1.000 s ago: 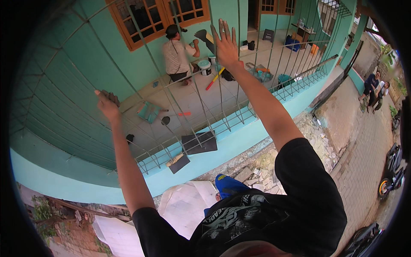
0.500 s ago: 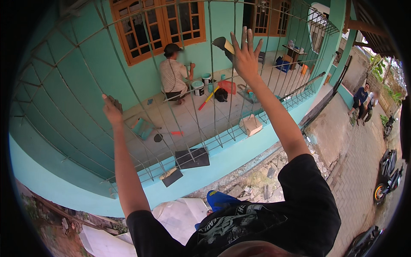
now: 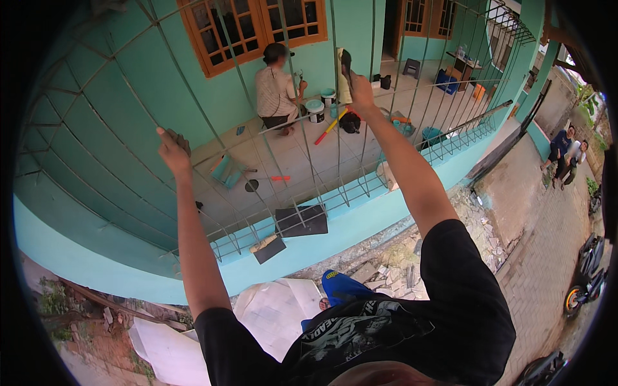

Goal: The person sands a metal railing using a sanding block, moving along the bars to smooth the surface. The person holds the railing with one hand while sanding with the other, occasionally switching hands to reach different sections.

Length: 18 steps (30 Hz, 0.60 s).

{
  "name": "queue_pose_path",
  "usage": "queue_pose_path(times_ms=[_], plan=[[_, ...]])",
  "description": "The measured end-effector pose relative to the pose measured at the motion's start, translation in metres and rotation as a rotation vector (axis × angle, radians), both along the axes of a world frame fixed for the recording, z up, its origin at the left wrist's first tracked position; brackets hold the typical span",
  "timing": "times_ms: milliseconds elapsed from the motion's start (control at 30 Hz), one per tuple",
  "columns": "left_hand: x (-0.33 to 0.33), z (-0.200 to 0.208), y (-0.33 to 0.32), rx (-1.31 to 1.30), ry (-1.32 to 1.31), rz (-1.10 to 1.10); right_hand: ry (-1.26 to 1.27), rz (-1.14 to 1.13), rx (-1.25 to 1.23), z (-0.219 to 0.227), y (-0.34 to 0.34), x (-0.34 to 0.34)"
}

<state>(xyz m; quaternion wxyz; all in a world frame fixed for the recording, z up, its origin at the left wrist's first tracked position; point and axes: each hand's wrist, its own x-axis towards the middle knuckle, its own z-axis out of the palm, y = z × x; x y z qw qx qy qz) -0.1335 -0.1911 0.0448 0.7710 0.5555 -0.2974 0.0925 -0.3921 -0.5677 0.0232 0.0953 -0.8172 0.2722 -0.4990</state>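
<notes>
In front of me rises a metal window-grille-like cage of thin greenish bars (image 3: 241,80). My left hand (image 3: 174,151) is closed round one of its slanting bars at the left. Farther right and higher, my right hand (image 3: 362,95) is closed on a strip of sandpaper (image 3: 344,72), dark on one face and cream on the other, which lies along an upright bar. On the ledge below lie a dark sheet of sandpaper (image 3: 302,220) and a smaller dark piece (image 3: 269,251) with a cream roll beside it.
Behind the bars a person (image 3: 277,90) squats by the green wall near paint buckets (image 3: 315,110), a yellow-and-red pole (image 3: 331,127) and a teal tray (image 3: 225,171). Rubble (image 3: 393,270) and white sheets (image 3: 273,315) lie at my feet. Two people (image 3: 564,154) sit at far right.
My right hand has gone from spread fingers to closed on the sandpaper and has come lower. My left hand stays on its bar. The whole view has shifted slightly.
</notes>
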Motion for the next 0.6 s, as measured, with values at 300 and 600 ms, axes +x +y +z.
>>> queue_pose_path(times_ms=[300,600], plan=[[-0.017,0.003,0.000,0.036,0.002,0.079,0.309,-0.102,-0.039,-0.019,0.014,-0.003],[-0.034,0.011,-0.012,0.025,0.077,0.103,0.328,-0.134,-0.082,-0.019,0.004,-0.005]])
